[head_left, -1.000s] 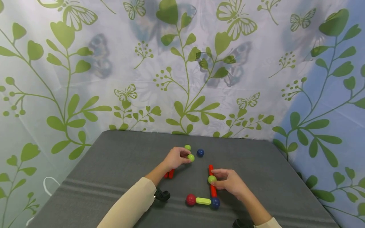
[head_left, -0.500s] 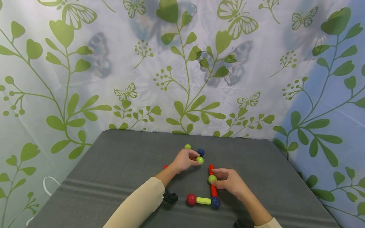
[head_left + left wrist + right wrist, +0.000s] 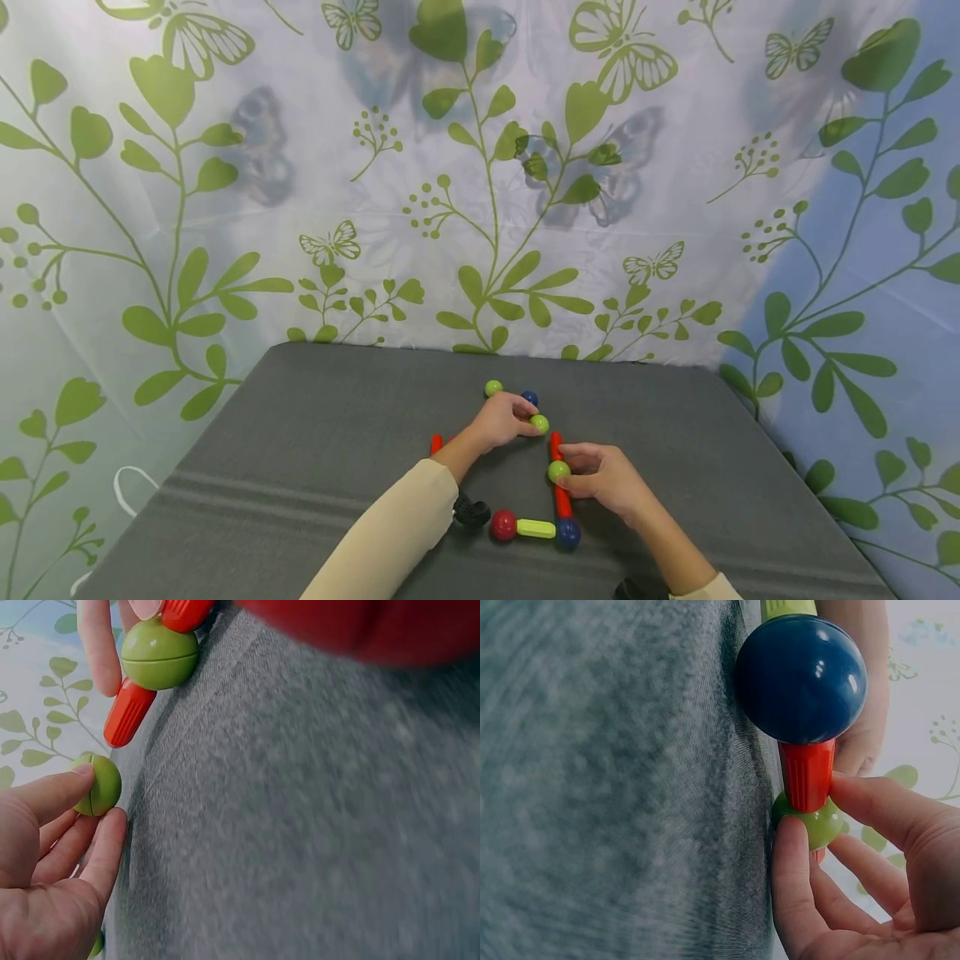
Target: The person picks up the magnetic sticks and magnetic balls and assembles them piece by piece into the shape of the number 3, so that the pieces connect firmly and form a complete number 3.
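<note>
Sleeve [image 3: 382,533] and left forearm cover most of what look like two red rods [image 3: 437,445] — only their far ends show. A blue ball [image 3: 529,397] is partly hidden behind the left hand [image 3: 502,422], and the red ball [image 3: 504,525] runs blurred out of the left wrist view. In all, three green balls, two blue and one red can be counted.

The left hand pinches one green ball [image 3: 540,425] between thumb and fingertips, near but apart from a red rod's end [image 3: 556,442]. The right hand [image 3: 606,480] pinches a second green ball [image 3: 558,472], joined between two red rods; the nearer meets a blue ball [image 3: 567,534], from which a yellow-green rod [image 3: 536,529] leads to the red ball. The third green ball [image 3: 493,388] lies farther back.

The balls are smooth and glossy, the red rods grooved — all on a bench [image 3: 337,400] covered in woven grey cloth.
</note>
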Tool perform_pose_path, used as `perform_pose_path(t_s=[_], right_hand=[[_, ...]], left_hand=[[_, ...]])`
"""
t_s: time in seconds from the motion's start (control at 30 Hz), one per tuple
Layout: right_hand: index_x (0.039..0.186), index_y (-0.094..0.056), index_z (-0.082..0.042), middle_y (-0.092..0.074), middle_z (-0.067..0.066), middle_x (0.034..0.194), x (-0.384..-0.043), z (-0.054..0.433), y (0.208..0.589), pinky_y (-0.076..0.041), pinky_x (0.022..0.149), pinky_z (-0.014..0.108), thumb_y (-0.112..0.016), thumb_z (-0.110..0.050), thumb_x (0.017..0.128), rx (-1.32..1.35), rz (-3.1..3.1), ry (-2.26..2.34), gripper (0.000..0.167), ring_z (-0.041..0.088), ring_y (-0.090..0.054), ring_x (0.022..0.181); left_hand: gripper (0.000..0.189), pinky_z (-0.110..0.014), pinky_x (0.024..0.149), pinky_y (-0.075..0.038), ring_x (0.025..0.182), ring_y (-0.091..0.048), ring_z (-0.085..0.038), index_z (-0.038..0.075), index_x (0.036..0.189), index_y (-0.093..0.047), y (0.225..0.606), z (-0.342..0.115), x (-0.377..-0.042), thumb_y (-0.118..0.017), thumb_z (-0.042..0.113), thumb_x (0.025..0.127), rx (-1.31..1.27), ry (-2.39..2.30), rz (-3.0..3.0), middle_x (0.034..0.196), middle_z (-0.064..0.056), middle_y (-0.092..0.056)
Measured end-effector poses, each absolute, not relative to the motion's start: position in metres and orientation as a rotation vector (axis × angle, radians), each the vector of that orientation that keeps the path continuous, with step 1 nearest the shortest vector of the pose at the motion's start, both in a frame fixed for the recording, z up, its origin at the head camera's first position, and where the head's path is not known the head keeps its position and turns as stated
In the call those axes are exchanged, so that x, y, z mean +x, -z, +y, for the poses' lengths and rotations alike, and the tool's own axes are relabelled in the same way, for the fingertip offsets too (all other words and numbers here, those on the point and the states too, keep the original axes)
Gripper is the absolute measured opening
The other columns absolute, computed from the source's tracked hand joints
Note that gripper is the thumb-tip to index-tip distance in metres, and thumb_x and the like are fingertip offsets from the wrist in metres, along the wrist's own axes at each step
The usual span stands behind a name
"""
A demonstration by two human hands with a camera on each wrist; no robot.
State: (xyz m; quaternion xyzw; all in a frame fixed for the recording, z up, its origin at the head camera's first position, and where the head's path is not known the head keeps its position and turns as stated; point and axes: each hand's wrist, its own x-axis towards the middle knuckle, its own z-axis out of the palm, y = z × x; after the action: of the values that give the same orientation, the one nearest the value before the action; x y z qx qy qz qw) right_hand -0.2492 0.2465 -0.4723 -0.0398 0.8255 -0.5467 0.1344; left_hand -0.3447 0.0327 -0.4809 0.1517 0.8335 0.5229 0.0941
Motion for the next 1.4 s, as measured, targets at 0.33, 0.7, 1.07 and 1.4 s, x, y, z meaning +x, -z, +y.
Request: perform_pose_path(t_s=[0.33,0.7,1.07,1.4], right_hand=[[0.138,-0.06,0.002,-0.069,0.022,0.125,-0.249,0.247,0.473,-0.063,0.079,0.041,-0.085,-0.01,0.083,-0.085,2.399,1.583,0.062,0.025,-0.07,0.104],[0.14,-0.057,0.006,-0.067,0.024,0.122,-0.245,0.245,0.47,-0.063,0.078,0.043,-0.084,-0.006,0.084,-0.076,2.316,1.662,0.064,0.025,-0.074,0.092],[0.139,-0.057,0.007,-0.067,0.024,0.122,-0.243,0.243,0.468,-0.063,0.078,0.043,-0.083,-0.008,0.085,-0.077,2.306,1.666,0.061,0.025,-0.075,0.09],[0.134,-0.062,0.004,-0.065,0.024,0.124,-0.243,0.243,0.469,-0.063,0.079,0.044,-0.08,-0.008,0.088,-0.104,2.294,1.66,0.05,0.024,-0.075,0.092]], left_hand=[[0.026,-0.031,0.08,-0.056,0.092,-0.065,-0.015,0.007,0.108,-0.078,0.48,0.041,-0.347,-0.086,0.011,0.084,0.408,-1.53,2.488,0.104,-0.005,-0.076],[0.026,-0.028,0.078,-0.056,0.089,-0.066,-0.012,0.008,0.107,-0.078,0.471,0.048,-0.351,-0.086,0.012,0.083,0.458,-1.415,2.507,0.101,-0.003,-0.076],[0.025,-0.031,0.083,-0.058,0.092,-0.069,-0.014,0.007,0.11,-0.077,0.466,0.049,-0.351,-0.083,0.009,0.086,0.487,-1.376,2.468,0.105,-0.006,-0.077],[0.025,-0.035,0.088,-0.058,0.096,-0.068,-0.017,0.007,0.11,-0.076,0.467,0.047,-0.351,-0.083,0.011,0.087,0.511,-1.336,2.475,0.107,-0.005,-0.076]])
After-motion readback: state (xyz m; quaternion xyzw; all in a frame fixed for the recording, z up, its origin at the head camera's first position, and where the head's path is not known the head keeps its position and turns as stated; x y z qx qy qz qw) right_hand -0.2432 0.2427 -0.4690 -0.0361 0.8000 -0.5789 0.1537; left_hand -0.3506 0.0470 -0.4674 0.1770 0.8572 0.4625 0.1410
